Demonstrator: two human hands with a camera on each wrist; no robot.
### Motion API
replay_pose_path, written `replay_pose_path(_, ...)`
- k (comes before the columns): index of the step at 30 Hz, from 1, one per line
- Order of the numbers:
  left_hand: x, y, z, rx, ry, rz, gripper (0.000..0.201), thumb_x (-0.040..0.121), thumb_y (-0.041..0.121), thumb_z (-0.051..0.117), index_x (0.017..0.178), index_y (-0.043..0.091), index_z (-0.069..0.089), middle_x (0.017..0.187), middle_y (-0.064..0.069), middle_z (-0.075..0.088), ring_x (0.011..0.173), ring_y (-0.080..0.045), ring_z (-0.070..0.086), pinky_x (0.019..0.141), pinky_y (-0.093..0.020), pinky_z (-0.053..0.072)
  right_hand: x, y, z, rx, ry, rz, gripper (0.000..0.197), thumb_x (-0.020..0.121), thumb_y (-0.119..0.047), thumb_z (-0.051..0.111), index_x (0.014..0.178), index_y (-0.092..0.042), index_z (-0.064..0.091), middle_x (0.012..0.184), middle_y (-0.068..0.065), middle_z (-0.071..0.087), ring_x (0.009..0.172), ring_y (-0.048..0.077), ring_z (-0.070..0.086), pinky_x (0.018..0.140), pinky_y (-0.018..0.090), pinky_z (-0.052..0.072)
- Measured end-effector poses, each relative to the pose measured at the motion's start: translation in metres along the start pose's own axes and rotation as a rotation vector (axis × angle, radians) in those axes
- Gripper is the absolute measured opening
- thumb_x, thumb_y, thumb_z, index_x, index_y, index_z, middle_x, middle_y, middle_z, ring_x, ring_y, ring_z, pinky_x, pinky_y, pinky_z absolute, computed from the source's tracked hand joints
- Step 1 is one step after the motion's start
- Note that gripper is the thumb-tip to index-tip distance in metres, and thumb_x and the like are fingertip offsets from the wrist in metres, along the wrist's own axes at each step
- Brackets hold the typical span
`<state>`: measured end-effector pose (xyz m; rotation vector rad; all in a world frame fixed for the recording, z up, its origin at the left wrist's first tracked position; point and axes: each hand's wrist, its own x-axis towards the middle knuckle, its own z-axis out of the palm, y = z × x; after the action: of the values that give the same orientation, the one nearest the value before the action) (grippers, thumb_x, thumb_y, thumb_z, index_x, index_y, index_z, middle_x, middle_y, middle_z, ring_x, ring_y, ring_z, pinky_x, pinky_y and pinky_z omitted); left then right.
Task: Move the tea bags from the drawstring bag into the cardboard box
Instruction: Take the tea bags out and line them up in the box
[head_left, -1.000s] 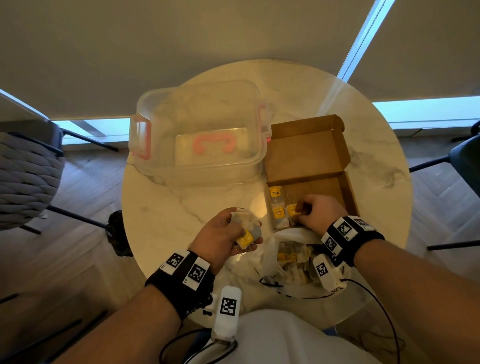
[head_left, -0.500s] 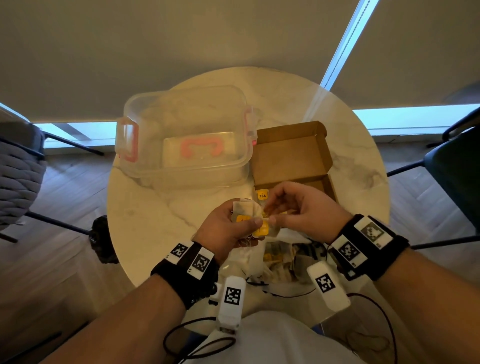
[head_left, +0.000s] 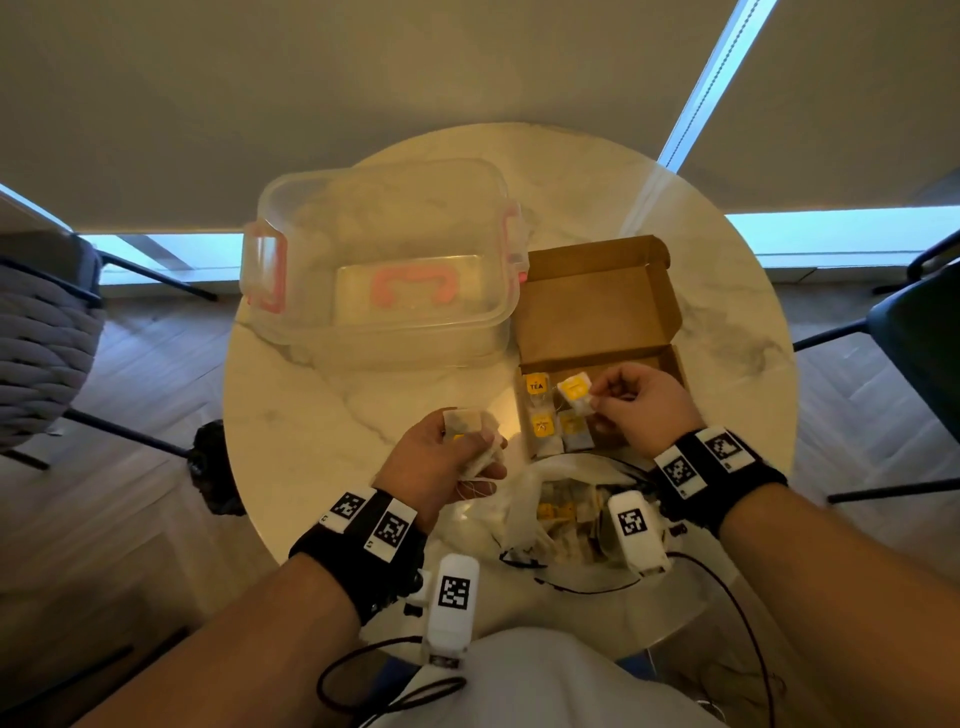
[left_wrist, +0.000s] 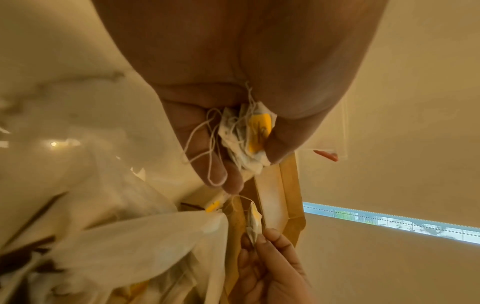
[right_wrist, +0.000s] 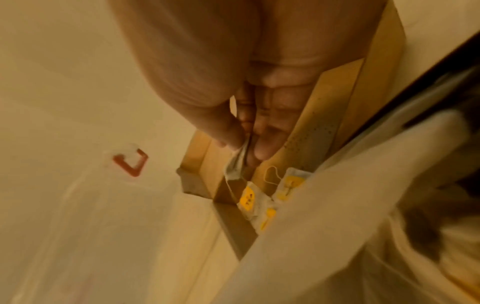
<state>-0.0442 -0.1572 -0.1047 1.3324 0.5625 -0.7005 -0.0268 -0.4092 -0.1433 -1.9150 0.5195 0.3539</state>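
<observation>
Risk: loose strings trailing from the clump of tea bags (left_wrist: 244, 137) may snag the single tea bag (head_left: 575, 393) on release, dragging it off the cardboard box (head_left: 597, 306).

Right hand (head_left: 644, 405): thumb and fingertips pinched on that bag, over the box's near left.

Left hand (head_left: 441, 467): curled round the clump, left of the box.

Drawstring bag (head_left: 524, 512): near table (head_left: 322, 415) edge, more bags inside.

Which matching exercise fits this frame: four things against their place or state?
Things:
1. left hand
2. right hand
3. drawstring bag
4. plastic container

States:
A. lies open at the near table edge
B. pinches one tea bag above the cardboard box
C. stands left of the box, lid on
D. grips a bunch of tea bags

Pairs: 1-D, 2-B, 3-A, 4-C
</observation>
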Motion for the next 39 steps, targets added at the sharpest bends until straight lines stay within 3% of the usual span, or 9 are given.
replay_pose_path(6,-0.007,-0.006,-0.018,0.006,0.006,-0.011,0.023,0.095,0.006,0.059,0.118,0.002,0.060,0.103,-0.020,0.074,0.073,-0.026,0.071,0.063,-0.035,0.059,0.030,0.017,0.026,-0.298,0.084,-0.006,0.013,0.086,-0.019,0.075,0.080,-0.029,0.070,0.083,-0.006,0.071,0.078,0.012,0.066,0.066,0.026,0.051)
replay_pose_path(13,-0.008,-0.008,-0.023,-0.015,-0.007,-0.036,0.026,0.095,0.000,0.051,0.120,0.001,0.059,0.102,-0.020,0.074,0.074,-0.029,0.070,0.062,-0.034,0.059,0.032,0.027,0.040,-0.424,0.142,0.009,0.005,0.084,-0.027,0.076,0.083,-0.029,0.072,0.074,-0.009,0.069,0.071,0.013,0.066,0.064,0.027,0.053)
replay_pose_path(19,-0.010,-0.007,-0.021,0.005,-0.041,-0.047,0.024,0.099,0.005,0.051,0.121,0.002,0.060,0.105,-0.020,0.074,0.076,-0.029,0.071,0.062,-0.034,0.059,0.034,0.023,0.039,-0.365,0.173,0.038,0.004,0.086,-0.030,0.075,0.084,-0.029,0.072,0.078,-0.011,0.067,0.074,0.009,0.062,0.056,0.022,0.041)
replay_pose_path(24,-0.011,-0.004,-0.016,0.029,-0.074,-0.015,0.024,0.098,0.009,0.059,0.122,0.004,0.058,0.103,-0.017,0.075,0.078,-0.030,0.073,0.062,-0.034,0.059,0.033,0.018,0.041,-0.463,0.097,0.037,0.005,0.088,-0.034,0.073,0.084,-0.032,0.074,0.089,-0.006,0.068,0.079,0.013,0.061,0.066,0.026,0.046)
replay_pose_path(29,-0.011,0.002,-0.003,0.071,-0.126,0.048,0.023,0.094,0.013,0.066,0.117,0.008,0.061,0.099,-0.018,0.075,0.074,-0.027,0.073,0.061,-0.033,0.059,0.015,-0.003,0.024,-0.293,0.062,-0.006,0.011,0.091,-0.040,0.070,0.095,-0.032,0.076,0.087,-0.010,0.071,0.082,0.007,0.064,0.064,0.023,0.046)
replay_pose_path(33,-0.010,0.007,0.013,0.145,-0.171,0.078,0.028,0.090,0.018,0.072,0.115,0.009,0.063,0.091,-0.018,0.075,0.069,-0.027,0.072,0.062,-0.034,0.057,-0.023,-0.041,0.001,-0.098,-0.195,-0.164,0.014,0.093,-0.038,0.069,0.102,-0.030,0.076,0.093,-0.012,0.076,0.089,0.000,0.068,0.078,0.019,0.052)
replay_pose_path(36,-0.010,0.012,0.026,0.219,-0.219,0.117,0.028,0.087,0.020,0.077,0.110,0.009,0.065,0.089,-0.018,0.075,0.069,-0.028,0.070,0.061,-0.033,0.056,-0.047,-0.055,-0.008,-0.053,-0.322,-0.225,0.012,0.087,-0.034,0.077,0.099,-0.031,0.076,0.091,-0.006,0.075,0.083,0.010,0.069,0.076,0.025,0.056)
replay_pose_path(39,-0.011,0.015,0.039,0.258,-0.231,0.153,0.027,0.083,0.021,0.080,0.104,0.009,0.067,0.084,-0.017,0.075,0.064,-0.025,0.068,0.057,-0.030,0.055,-0.056,-0.054,-0.015,-0.005,-0.264,-0.267,0.012,0.084,-0.026,0.081,0.091,-0.033,0.075,0.084,0.003,0.074,0.078,0.025,0.070,0.076,0.040,0.058)
